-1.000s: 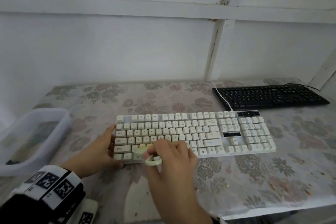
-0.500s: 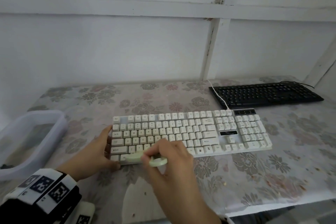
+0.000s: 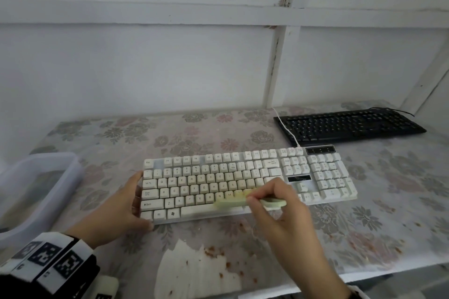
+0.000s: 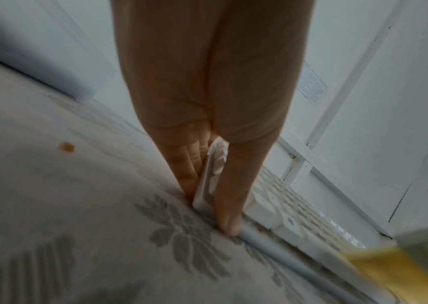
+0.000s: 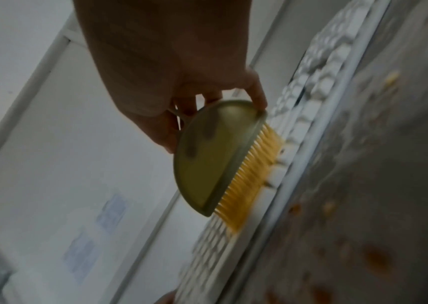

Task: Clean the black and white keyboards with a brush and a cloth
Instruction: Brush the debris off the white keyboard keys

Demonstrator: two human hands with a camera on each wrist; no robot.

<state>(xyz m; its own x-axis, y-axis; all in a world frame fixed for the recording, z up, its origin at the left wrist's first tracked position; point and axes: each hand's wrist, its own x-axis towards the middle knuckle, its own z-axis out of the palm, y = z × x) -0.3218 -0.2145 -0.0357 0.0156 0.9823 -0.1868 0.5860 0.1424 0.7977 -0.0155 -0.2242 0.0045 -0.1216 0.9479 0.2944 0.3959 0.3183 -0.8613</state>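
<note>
right hand pinches the brush, flat left hand braces the white keyboard; I'd go light, flicking crumbs nearward.

Left hand lies low and palm-inward at the left end of the white keyboard, fingers straight against the end wall, thumb stretched along the front corner. Right hand is raised over the lower key rows, wrist bent, fingers curled, pinching the brush.

white keyboard: matt plastic | brush: smooth translucent plastic | table cover: slightly glossy, perhaps vinyl
</note>
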